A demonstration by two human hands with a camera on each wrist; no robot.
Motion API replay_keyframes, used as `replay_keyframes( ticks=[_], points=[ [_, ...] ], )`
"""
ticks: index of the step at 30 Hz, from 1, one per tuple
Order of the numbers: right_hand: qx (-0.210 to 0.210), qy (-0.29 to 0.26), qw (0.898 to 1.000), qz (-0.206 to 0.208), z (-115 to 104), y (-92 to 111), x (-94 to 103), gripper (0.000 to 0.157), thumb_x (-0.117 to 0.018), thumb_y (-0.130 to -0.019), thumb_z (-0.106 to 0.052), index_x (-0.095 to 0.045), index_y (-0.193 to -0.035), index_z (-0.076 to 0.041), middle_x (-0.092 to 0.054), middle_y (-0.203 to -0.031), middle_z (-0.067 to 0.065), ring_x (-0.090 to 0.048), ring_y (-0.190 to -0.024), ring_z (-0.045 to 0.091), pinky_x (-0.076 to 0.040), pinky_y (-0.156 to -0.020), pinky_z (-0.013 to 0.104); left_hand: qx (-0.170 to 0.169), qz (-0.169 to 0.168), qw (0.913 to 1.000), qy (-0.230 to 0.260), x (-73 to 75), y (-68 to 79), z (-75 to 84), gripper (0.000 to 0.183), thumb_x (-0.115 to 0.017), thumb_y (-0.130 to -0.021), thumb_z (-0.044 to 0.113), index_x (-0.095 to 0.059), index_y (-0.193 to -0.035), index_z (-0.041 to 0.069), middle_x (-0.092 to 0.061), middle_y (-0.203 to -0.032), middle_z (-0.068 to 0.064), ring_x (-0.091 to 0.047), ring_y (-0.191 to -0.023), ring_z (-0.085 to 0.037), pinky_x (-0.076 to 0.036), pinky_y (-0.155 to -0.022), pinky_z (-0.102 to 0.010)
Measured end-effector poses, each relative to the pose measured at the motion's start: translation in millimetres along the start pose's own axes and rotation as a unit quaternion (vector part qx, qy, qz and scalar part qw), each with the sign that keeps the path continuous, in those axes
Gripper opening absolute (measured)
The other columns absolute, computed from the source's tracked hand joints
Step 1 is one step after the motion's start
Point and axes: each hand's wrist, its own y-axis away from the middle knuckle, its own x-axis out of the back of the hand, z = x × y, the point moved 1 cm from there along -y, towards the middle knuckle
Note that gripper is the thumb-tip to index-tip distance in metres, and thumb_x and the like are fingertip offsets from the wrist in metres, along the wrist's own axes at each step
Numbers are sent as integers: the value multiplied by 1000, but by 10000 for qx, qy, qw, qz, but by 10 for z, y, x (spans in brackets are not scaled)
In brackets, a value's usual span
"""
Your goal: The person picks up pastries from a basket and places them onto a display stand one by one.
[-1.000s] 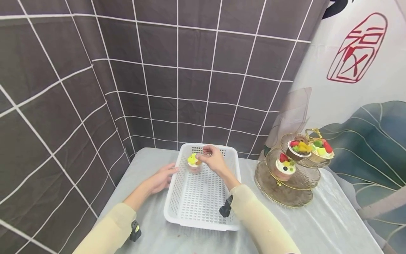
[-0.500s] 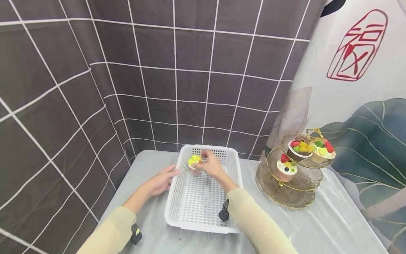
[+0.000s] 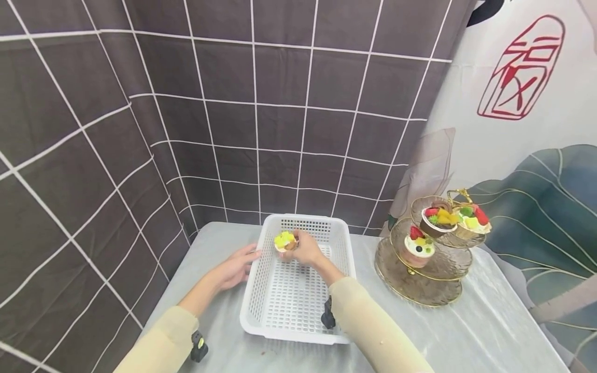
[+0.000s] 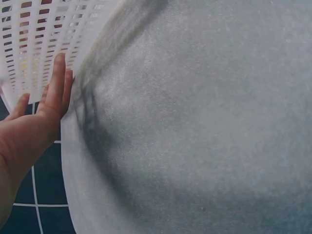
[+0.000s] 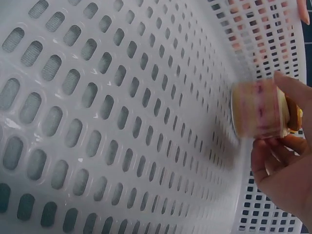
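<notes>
In the head view, my right hand (image 3: 308, 250) grips a small cake cup (image 3: 285, 241) topped with yellow fruit, inside the white perforated plastic basket (image 3: 298, 336). The right wrist view shows the clear-sided cake cup (image 5: 258, 111) with pink and cream layers, thumb on one side of its upper edge and fingertips on the other. It is near the basket's far left corner. My left hand (image 3: 236, 268) lies along the basket's left side; in the left wrist view its straight fingers (image 4: 57, 87) rest against the perforated wall (image 4: 36, 46).
To the right stands a tiered glass stand (image 3: 422, 295) with gold edges. It bears a white-topped fruit cup (image 3: 418, 249), a chocolate fruit cup (image 3: 438, 224) and a fruit tart (image 3: 472, 221). A dark grid-patterned curtain (image 3: 280, 124) hangs behind the grey-covered table (image 3: 224, 326).
My right hand has come down and closed round the cake cup, which now tilts slightly toward me. My left hand has stayed at the basket's side.
</notes>
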Motion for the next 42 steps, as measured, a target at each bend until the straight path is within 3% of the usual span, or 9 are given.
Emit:
replay_keyframes(
  ticks=[12, 28, 35, 42],
  points=[
    [-126, 377, 9991, -148, -16, 56, 31, 77, -94, -79, -23, -56, -142, 0, -68, -128, 19, -65, -117, 37, -55, -106, 53, 42, 111, 9999, 102, -49, -2, -28, 63, -47, -114, 33, -24, -169, 12, -42, -163, -25, -51, -142, -44, -54, -107, -59],
    [321, 272, 9991, 50, -240, 146, 95, 77, -90, -80, -42, -60, -135, 4, -71, -111, 11, -67, -97, 23, -60, -86, 40, 96, -8, 9999, 71, -35, -4, -29, 67, -51, -112, 34, -21, -169, 11, -40, -163, -28, -49, -143, -47, -55, -106, -59],
    [377, 55, 9992, 126, -416, 214, 330, 78, -88, -80, -44, -60, -133, 5, -69, -104, 10, -63, -89, 22, -57, -73, 32, 63, 51, 10000, -31, -20, 4, 0, 68, -51, -112, 34, -22, -169, 10, -41, -162, -28, -51, -142, -46, -54, -107, -59],
    [644, -328, 9973, 133, -504, 394, 712, 68, -87, -85, -38, -61, -135, 0, -70, -115, 9, -65, -102, 22, -58, -84, 33, 91, 128, 9999, 3, -5, 10, 8, 68, -51, -112, 35, -22, -169, 10, -42, -162, -26, -51, -142, -45, -54, -108, -58]
  ],
)
